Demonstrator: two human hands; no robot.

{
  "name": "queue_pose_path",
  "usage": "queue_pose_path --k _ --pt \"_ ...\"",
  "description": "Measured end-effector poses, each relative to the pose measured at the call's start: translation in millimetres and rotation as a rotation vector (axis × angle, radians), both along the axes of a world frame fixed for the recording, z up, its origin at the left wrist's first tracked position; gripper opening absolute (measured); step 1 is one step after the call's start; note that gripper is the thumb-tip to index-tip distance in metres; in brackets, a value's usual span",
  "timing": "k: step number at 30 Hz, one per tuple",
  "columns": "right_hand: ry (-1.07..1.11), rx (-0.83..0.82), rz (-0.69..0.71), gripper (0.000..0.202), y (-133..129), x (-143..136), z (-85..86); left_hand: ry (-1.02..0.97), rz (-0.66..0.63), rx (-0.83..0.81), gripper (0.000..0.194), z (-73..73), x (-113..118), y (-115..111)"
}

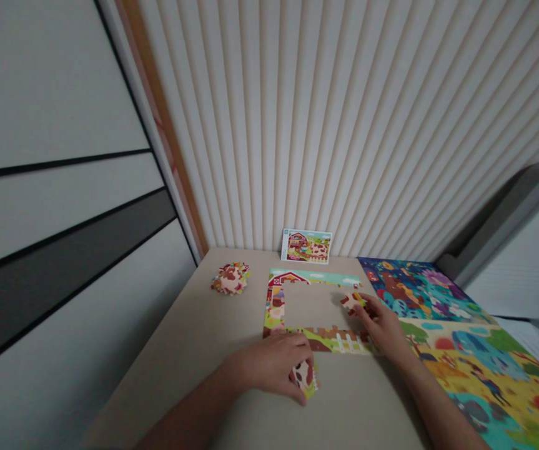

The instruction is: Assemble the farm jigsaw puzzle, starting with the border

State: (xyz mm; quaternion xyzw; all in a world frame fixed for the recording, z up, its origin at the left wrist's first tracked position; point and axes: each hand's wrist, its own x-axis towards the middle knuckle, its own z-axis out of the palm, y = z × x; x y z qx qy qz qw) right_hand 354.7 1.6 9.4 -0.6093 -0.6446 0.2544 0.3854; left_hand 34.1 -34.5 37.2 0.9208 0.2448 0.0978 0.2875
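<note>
A farm jigsaw puzzle [321,342] lies on the table with its border joined and bare table inside the frame. Between the fingers of my right hand [381,325] is a brown-and-cream jigsaw piece [351,303], over the right part of that frame. My left hand [273,365] curls around several stacked jigsaw pieces [305,377], the top one cream and brown with dark spots, just below the frame's lower edge. At the far left sits a pile of loose jigsaw pieces [232,279], apart from both hands.
A picture card [305,245] of the farm scene leans on the pleated wall behind. To the right lie a finished dark-blue puzzle [407,290] and a yellow animal puzzle [479,369]. A white panelled cabinet [77,250] borders the table [194,350] on the left.
</note>
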Motion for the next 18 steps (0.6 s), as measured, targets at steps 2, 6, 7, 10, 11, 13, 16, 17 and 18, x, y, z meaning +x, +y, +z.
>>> queue_pose_path --k 2,6,7,10,11,13,16,17,18 --pt "0.061 -0.077 0.057 0.064 -1.9 -0.8 0.2 -0.034 -0.074 0.01 0.042 -2.3 -0.7 -0.8" --pt "0.13 -0.172 0.271 0.064 -12.7 -8.0 12.2 -0.07 -0.157 0.021 0.041 -0.7 -3.5 1.2" --pt "0.139 -0.191 0.328 0.062 -16.5 -10.3 16.9 -0.083 -0.145 0.032 0.037 2.1 -4.8 3.4" --pt "0.125 -0.269 0.491 0.055 -27.6 -16.8 30.2 -0.128 0.114 0.177 0.017 14.0 -14.8 17.9" --pt "0.1 -0.286 0.545 0.053 -30.9 -18.7 33.6 -0.133 0.28 0.264 0.014 17.7 -21.4 25.3" --pt "0.043 -0.309 0.662 0.047 -36.2 -22.8 37.7 -0.11 0.708 0.461 0.015 22.0 -39.8 42.0" --pt "-0.004 -0.324 0.819 0.039 -41.5 -28.9 36.5 0.035 1.181 0.59 0.02 17.8 -75.7 64.4" --pt "-0.013 -0.304 0.824 0.037 -42.7 -30.5 34.7 0.092 1.265 0.577 0.026 13.9 -87.3 69.6" --pt "-0.019 -0.273 0.804 0.036 -43.7 -31.8 32.8 0.142 1.32 0.546 0.032 9.4 -97.5 73.6"
